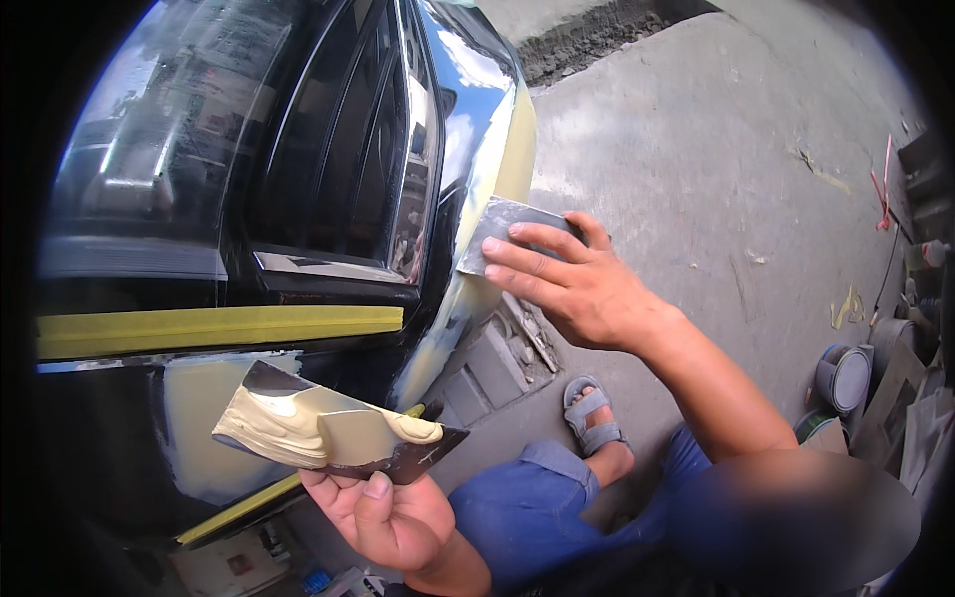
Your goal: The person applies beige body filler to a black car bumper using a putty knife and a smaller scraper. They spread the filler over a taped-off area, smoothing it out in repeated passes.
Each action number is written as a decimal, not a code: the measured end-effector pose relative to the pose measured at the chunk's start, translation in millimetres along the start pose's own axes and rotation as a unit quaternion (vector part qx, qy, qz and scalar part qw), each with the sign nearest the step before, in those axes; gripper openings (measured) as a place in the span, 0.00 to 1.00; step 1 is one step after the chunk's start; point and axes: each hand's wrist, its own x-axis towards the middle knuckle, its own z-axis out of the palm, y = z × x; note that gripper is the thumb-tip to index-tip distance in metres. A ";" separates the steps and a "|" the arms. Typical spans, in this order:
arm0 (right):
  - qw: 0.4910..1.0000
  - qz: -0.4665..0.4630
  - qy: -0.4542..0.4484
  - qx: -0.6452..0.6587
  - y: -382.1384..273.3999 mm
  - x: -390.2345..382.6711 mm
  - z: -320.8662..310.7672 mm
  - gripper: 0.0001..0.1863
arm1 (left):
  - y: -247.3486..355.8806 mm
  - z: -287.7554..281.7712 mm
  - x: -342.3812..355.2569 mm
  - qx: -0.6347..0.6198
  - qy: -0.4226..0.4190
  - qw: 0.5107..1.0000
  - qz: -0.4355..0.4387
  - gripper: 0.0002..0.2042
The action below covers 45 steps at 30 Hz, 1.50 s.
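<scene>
Cream paste [284, 428] heaped on dark plate [438, 455], lower left of frame; I see left hand [388, 517] pinching the plate's lower edge. Near center, right hand [572, 279] clamps gray spreader [505, 212], fingers across its face, one edge over black car [338, 149]'s cream-coated strip [515, 159]. Gray floor [696, 149], upper right.

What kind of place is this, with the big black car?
It's probably a car body repair spot. The black car has yellow tape and cream patches on it, and the left hand holds a dark board with cream paste.
</scene>
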 end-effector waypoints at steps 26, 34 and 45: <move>0.994 0.077 -0.008 -0.073 55.8 37.7 -43.8 0.21 | -11.7 19.4 10.6 0.016 0.010 0.999 -0.037 0.35; 0.989 0.106 -0.051 -0.095 85.9 73.5 -43.3 0.21 | -15.9 21.3 11.8 0.021 0.014 0.998 -0.050 0.35; 0.994 0.064 -0.058 -0.071 21.5 45.8 -34.6 0.22 | -22.6 27.1 14.5 0.004 -0.005 0.998 -0.058 0.35</move>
